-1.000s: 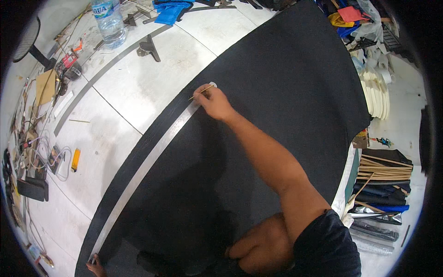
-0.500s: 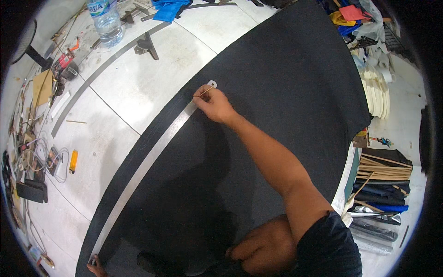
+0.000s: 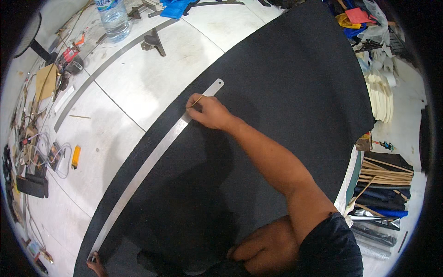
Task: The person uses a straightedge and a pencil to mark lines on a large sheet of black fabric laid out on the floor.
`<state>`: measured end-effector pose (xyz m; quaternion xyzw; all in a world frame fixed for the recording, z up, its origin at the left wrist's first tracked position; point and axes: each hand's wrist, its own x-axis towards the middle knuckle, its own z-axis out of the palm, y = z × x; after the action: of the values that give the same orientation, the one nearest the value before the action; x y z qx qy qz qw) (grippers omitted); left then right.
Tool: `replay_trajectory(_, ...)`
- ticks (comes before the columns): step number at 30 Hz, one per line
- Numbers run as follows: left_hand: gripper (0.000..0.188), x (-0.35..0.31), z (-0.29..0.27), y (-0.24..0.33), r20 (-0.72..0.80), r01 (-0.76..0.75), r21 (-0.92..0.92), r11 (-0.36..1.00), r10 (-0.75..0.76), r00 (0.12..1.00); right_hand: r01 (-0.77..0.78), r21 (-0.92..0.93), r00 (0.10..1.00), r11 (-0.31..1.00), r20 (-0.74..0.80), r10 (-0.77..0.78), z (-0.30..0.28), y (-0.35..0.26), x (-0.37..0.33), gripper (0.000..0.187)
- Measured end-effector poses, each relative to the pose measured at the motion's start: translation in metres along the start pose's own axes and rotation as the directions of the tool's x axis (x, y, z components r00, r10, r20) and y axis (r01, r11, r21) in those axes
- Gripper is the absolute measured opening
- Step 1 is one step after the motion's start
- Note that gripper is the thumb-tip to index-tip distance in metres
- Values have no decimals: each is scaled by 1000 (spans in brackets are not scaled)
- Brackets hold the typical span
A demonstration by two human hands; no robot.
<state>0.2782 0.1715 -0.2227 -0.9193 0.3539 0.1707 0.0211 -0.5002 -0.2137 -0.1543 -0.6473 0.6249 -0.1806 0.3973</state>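
A long steel ruler lies slantwise on a large sheet of black fabric, close to the fabric's left edge. My right hand is closed around a thin tan stick, pinched between thumb and fingers. It rests over the upper part of the ruler, by the ruler's left edge; the stick's lower tip is hard to make out. Down at the lower left, my left hand grips the near end of the ruler with finger and thumb. Only its fingertips and part of the hand show.
On the white tiled floor are a metal strip, a large clip, a water bottle and a yellow cutter. Cables and tools clutter the far left. Fabric rolls and wooden sticks lie at the right.
My right hand has slid down along the ruler toward the lower left with the stick, baring more of the ruler's far end. My left hand stays at the near end.
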Motion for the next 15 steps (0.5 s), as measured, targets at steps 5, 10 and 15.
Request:
replay_trajectory(5,83,-5,-3,15,30,122,-2,992,-122,992,33,-28,999,999,30,-32,0,2,1,22)
replay_trajectory(10,76,-17,-4,24,-59,54,-26,998,-55,997,85,-71,996,994,23,-84,0,2,4,21)
replay_trajectory(15,70,-17,0,22,-112,-75,-30,997,71,991,105,-157,994,982,24,-102,1,2,4,22)
